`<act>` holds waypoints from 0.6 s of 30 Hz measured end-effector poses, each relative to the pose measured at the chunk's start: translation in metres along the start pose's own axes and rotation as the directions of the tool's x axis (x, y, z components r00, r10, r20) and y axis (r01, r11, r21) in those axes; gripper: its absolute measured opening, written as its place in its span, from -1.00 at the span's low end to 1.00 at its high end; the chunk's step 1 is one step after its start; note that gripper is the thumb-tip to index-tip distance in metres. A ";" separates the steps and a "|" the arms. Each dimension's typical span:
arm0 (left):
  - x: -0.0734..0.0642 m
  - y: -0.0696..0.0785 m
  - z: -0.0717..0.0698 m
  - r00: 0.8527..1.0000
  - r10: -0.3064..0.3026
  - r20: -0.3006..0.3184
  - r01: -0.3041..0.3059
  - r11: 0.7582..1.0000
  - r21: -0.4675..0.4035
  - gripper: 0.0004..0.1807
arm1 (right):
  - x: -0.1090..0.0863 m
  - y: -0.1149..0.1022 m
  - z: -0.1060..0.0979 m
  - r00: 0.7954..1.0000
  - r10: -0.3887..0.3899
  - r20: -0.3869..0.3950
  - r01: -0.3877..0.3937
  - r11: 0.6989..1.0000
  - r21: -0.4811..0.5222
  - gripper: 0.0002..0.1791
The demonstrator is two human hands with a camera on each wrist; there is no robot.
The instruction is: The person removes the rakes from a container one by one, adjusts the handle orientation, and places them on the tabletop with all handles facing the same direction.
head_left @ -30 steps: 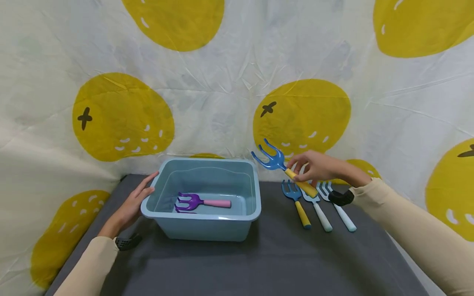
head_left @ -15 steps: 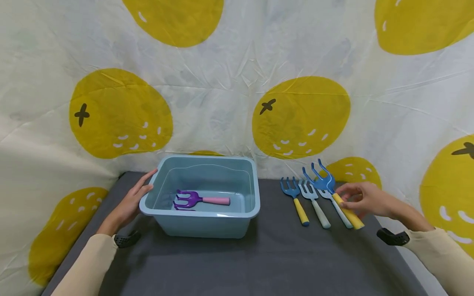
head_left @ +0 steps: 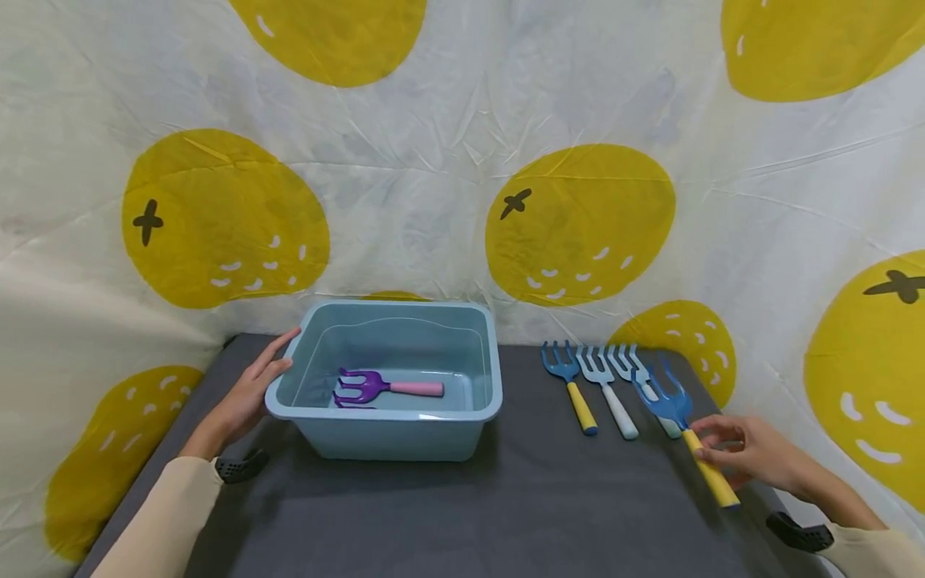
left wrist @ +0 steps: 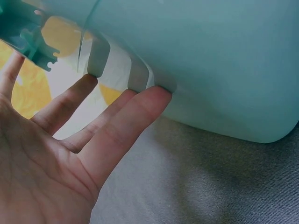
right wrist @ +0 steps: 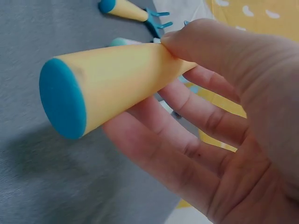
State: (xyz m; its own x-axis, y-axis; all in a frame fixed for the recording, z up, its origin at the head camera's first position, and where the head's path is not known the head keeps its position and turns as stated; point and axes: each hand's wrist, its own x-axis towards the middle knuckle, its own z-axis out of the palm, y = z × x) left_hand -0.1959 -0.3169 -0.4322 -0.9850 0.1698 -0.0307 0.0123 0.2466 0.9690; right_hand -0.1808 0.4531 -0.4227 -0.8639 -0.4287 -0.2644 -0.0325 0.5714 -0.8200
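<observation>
My right hand (head_left: 766,457) pinches the yellow handle of a blue-headed hand fork (head_left: 711,474) between thumb and fingers, close over the table's right side. In the right wrist view the yellow handle (right wrist: 117,74) points its blue end cap toward the camera. My left hand (head_left: 242,405) lies along the left side of a light blue plastic basin (head_left: 383,437), fingers extended. Fingertips touch the basin wall (left wrist: 224,70) in the left wrist view. Inside the basin lies a purple hand fork (head_left: 372,387) with a pink handle; a second purple fork (head_left: 354,405) is mostly hidden by the near wall.
Right of the basin, a blue fork with yellow handle (head_left: 581,408) and two pale forks, one nearer (head_left: 619,411) and one farther right (head_left: 627,365), lie in a row on the dark grey table (head_left: 433,514). A white curtain (head_left: 419,225) with yellow fruit prints hangs behind.
The right hand has carried the blue and yellow hand fork rightward past the row and down toward the table's right side. The left hand stays at the basin.
</observation>
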 end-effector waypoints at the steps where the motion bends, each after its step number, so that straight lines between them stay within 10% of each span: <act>1: 0.000 0.000 0.000 1.000 -0.001 0.001 0.001 1.000 -0.003 -0.33 | -0.001 0.004 0.002 1.000 0.000 0.004 0.000 1.000 0.008 -0.49; 18: 0.001 0.001 -0.001 1.000 -0.003 -0.003 0.003 1.000 -0.002 -0.32 | -0.032 0.052 0.027 0.985 0.153 0.083 -0.163 0.978 0.127 -0.50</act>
State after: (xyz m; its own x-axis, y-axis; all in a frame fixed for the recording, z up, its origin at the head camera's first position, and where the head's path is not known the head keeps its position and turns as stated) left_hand -0.1967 -0.3171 -0.4312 -0.9856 0.1658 -0.0332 0.0086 0.2455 0.9694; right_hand -0.1414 0.4776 -0.4701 -0.8140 -0.3929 -0.4278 0.1727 0.5396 -0.8240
